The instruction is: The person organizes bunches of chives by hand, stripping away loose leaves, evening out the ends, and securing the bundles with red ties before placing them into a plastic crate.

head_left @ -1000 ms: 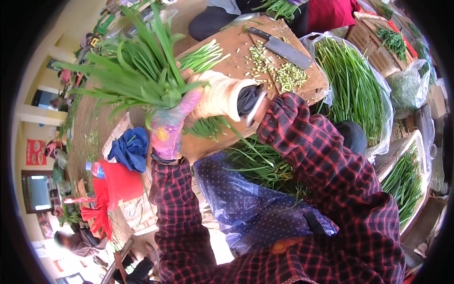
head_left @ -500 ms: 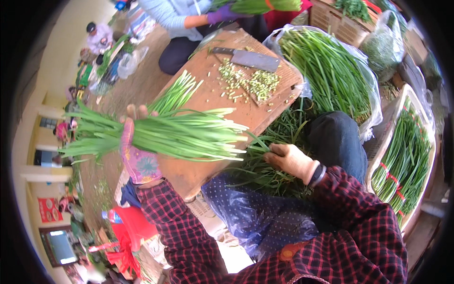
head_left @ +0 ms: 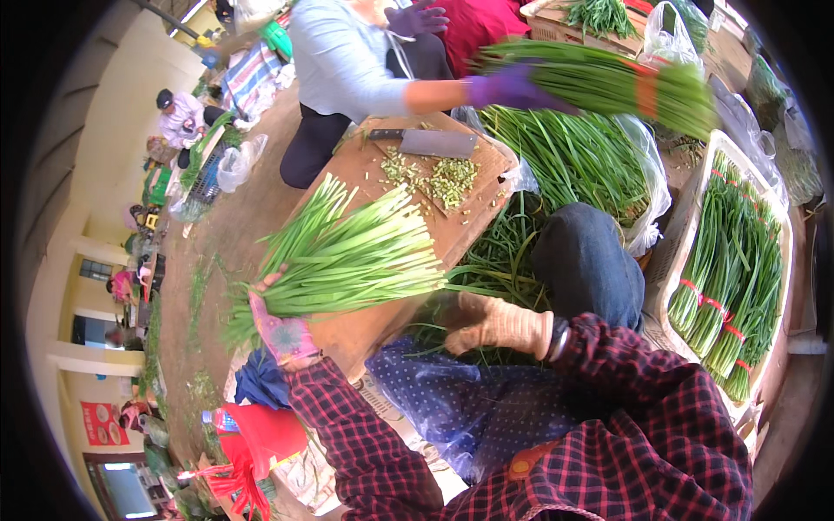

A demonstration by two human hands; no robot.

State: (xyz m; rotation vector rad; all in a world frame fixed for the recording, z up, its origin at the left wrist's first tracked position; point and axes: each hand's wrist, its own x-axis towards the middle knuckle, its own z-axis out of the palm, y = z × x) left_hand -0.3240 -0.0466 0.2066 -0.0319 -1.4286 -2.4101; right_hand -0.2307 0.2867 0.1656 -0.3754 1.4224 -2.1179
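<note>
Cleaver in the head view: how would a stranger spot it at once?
Find the brown board near the middle. At its far end, beyond the chopped pale-green pieces, lies the cleaver, dark handle to the left. Its broad, grey, rectangular blade sets it apart from the small pieces beside it.

2 arms (head_left: 360, 443) reach from the near side; left hand (head_left: 283, 328) curls in a grip, right hand (head_left: 497, 325) points left, partly blurred.

In what appears to be a vegetable packing area, banded green bunches (head_left: 725, 269) fill a white crate (head_left: 667, 260), loose stalks (head_left: 565, 156) stuff a plastic bag (head_left: 656, 198), and a cleaver (head_left: 439, 143) lies by chopped bits (head_left: 450, 181) on a board (head_left: 352, 326).
</note>
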